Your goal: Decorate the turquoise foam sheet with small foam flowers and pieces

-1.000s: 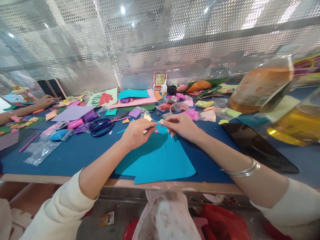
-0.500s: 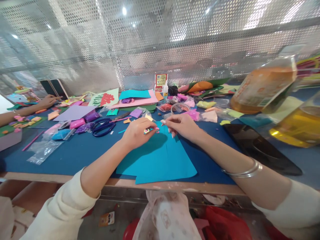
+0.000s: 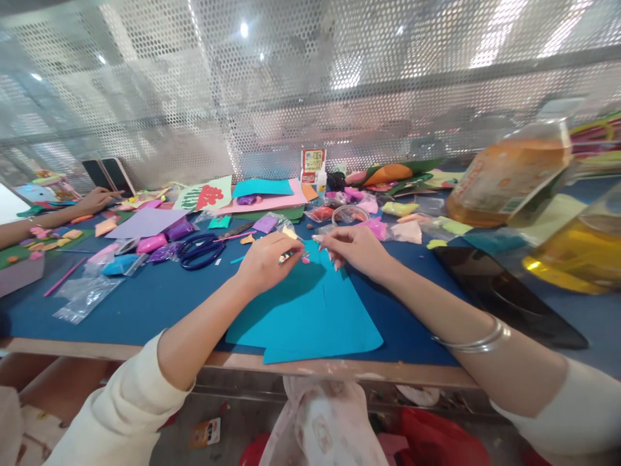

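Observation:
A sheet of bright blue paper (image 3: 301, 317) lies near the table's front edge, and both hands hover over its far end. My left hand (image 3: 269, 260) is closed, thumb and forefinger pinched together; whatever is between them is hidden. Small pink bits (image 3: 305, 259) show right by those fingertips, with more coloured pieces partly covered by the palm. A short gap to the right, my right hand (image 3: 358, 251) is closed in a pinch too, its fingers curled. What it holds, if anything, is too small to make out.
Dark blue scissors (image 3: 200, 251) and bags of coloured clay (image 3: 151, 242) lie to the left. Behind is a clear tape roll (image 3: 350, 215). A black phone (image 3: 504, 291) and two bottles, one with orange liquid (image 3: 509, 171), stand right. Another person's hand (image 3: 99, 199) rests far left.
The view has tilted slightly. Both hands stay almost in place, still pinched; the pink bits now show a little lower beside my left fingertips.

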The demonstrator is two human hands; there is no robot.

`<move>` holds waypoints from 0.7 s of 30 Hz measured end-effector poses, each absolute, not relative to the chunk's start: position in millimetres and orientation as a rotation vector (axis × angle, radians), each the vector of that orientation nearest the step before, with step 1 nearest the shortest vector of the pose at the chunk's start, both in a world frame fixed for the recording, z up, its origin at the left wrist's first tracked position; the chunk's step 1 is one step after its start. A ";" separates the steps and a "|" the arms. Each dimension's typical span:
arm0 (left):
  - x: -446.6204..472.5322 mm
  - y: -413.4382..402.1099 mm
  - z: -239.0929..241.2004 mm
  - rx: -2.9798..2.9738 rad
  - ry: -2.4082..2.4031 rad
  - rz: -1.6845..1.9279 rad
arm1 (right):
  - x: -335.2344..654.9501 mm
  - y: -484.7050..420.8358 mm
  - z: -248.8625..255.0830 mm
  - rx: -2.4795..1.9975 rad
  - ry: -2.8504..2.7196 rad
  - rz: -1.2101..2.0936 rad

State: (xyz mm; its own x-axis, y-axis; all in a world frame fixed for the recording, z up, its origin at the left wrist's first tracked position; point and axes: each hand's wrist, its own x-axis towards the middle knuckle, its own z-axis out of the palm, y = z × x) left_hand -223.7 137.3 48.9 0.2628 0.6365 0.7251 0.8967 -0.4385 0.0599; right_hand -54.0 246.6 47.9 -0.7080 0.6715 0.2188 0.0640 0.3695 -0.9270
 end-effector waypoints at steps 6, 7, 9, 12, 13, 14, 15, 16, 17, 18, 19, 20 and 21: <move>-228.0 144.0 42.4 -2.124 -1.546 -0.949 | -54.5 248.7 50.3 -0.721 -1.939 1.375; -228.7 146.2 40.6 -2.135 -1.556 -0.938 | -54.5 249.1 50.9 -0.734 -1.928 1.376; -229.5 151.4 36.6 -2.166 -1.541 -0.903 | -54.3 250.7 50.9 -0.745 -1.912 1.374; -229.4 159.2 30.5 -2.222 -1.534 -0.788 | -53.7 255.7 48.1 -0.743 -1.916 1.364; -229.1 161.1 28.8 -2.239 -1.536 -0.738 | -53.6 257.5 46.8 -0.746 -1.926 1.362; -228.8 162.6 27.5 -2.251 -1.539 -0.691 | -53.4 259.2 45.5 -0.752 -1.942 1.360; -228.5 163.5 26.6 -2.256 -1.541 -0.653 | -53.2 260.4 44.5 -0.758 -1.963 1.355; -228.1 163.9 26.2 -2.254 -1.544 -0.629 | -53.0 261.0 43.7 -0.760 -1.990 1.346; -227.7 163.9 26.2 -2.249 -1.550 -0.619 | -52.9 261.0 43.4 -0.757 -2.021 1.334; -227.4 163.5 26.7 -2.247 -1.557 -0.615 | -52.7 260.5 43.3 -0.748 -2.054 1.323; -227.0 163.0 27.5 -2.255 -1.563 -0.608 | -52.6 259.6 43.5 -0.736 -2.081 1.313; -226.5 162.2 28.6 -2.275 -1.564 -0.597 | -52.5 258.6 43.8 -0.722 -2.103 1.306; -226.1 161.4 29.8 -2.299 -1.563 -0.581 | -52.4 257.5 44.2 -0.709 -2.120 1.301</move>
